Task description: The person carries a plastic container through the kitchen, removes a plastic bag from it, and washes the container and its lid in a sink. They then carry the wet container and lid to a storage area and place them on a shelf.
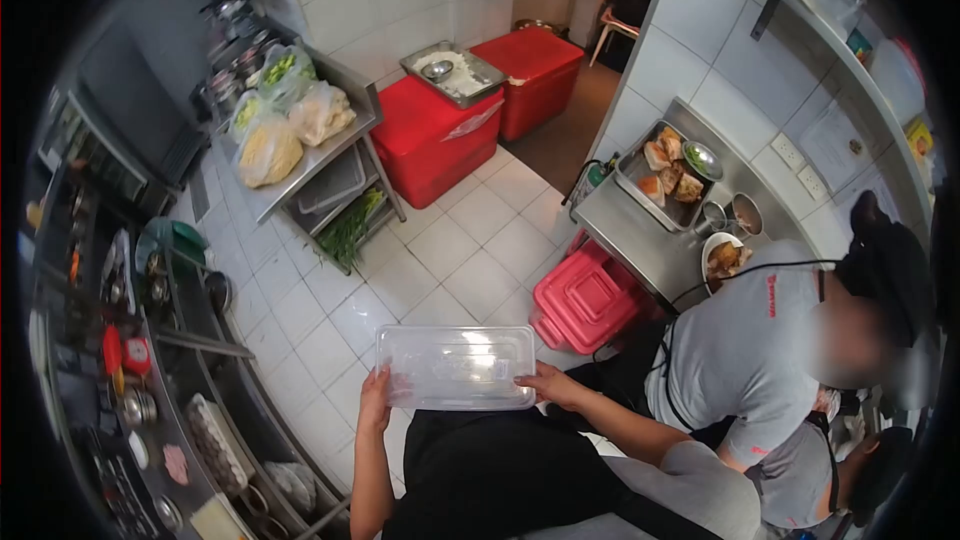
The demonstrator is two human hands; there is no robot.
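Note:
A clear rectangular plastic container (456, 368) is held level in front of my waist, above the tiled floor. My left hand (375, 400) grips its left end, with the fingers partly hidden behind the wall. At the opposite end my right hand (553, 386) is closed on the lower right edge. Light glares off the container's broad top face, and pale floor tiles show through it.
Ahead stand two red coolers (440, 145), one under a metal tray (455, 75) of white powder. Bagged food (270, 152) rests on a steel table at left. A pink bin (590, 300) sits below the right counter. Two people in grey shirts (745, 340) are close at my right.

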